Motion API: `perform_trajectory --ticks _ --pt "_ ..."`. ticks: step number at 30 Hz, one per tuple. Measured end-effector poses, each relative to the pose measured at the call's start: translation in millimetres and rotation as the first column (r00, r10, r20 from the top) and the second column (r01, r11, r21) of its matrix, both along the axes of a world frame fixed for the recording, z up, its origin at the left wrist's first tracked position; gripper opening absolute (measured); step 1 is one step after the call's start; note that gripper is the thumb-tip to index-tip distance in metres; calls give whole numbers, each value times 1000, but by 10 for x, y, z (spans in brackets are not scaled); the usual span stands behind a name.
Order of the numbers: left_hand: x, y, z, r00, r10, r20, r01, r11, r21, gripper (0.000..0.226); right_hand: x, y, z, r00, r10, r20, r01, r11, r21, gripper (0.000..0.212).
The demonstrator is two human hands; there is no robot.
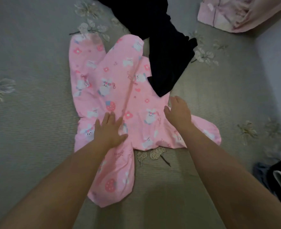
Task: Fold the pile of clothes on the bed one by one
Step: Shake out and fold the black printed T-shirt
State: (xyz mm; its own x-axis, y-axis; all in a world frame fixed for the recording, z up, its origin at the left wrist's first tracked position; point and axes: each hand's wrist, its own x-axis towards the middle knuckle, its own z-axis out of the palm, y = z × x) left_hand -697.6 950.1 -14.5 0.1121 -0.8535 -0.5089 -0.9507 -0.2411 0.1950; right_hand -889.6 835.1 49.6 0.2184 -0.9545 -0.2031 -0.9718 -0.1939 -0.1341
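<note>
A pink garment (120,86) printed with white bunnies and strawberries lies spread flat on the bed, its sleeves splayed outward. My left hand (109,128) rests palm down on its lower left part, fingers spread. My right hand (177,113) lies flat on the garment's right side, fingers apart, holding nothing. A dark navy garment (166,52) lies crumpled past the pink one, with a corner overlapping the pink garment's upper right edge.
The bed cover (29,113) is grey-beige with a floral print. A folded pale pink garment (232,14) sits at the far right corner. Dark and grey clothes (278,179) lie at the right edge near me.
</note>
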Motion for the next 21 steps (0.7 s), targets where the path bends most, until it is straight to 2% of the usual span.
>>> perform_trajectory --ticks 2,4,6,8,11,15,19,21 --pt "3 2 -264 999 -22 34 23 999 -24 68 82 -224 -280 1000 5 13 -5 1000 17 47" --pt "-11 29 -411 999 -17 31 23 979 -202 70 149 -433 -565 999 24 28 -24 1000 8 51" --pt "0 43 -553 1000 -21 21 28 903 -428 66 221 -637 -840 998 20 59 -17 999 -39 57" --pt "26 46 -625 999 -22 40 39 866 -498 61 269 -794 -1058 998 -21 62 28 993 -116 53" --pt "29 25 -645 998 -36 43 53 856 -515 61 257 -925 -1186 998 -62 16 64 970 -234 28" --pt "13 40 -619 997 -38 68 66 865 -497 61 187 -727 -1118 1000 11 28 -3 965 -261 16" --pt "-27 39 -521 998 -19 61 43 912 -407 73 -93 203 -915 944 215 252 -125 936 -329 10" --pt "-46 60 -482 994 -2 107 33 955 -296 81 -355 827 -795 918 287 274 -191 925 -328 6"
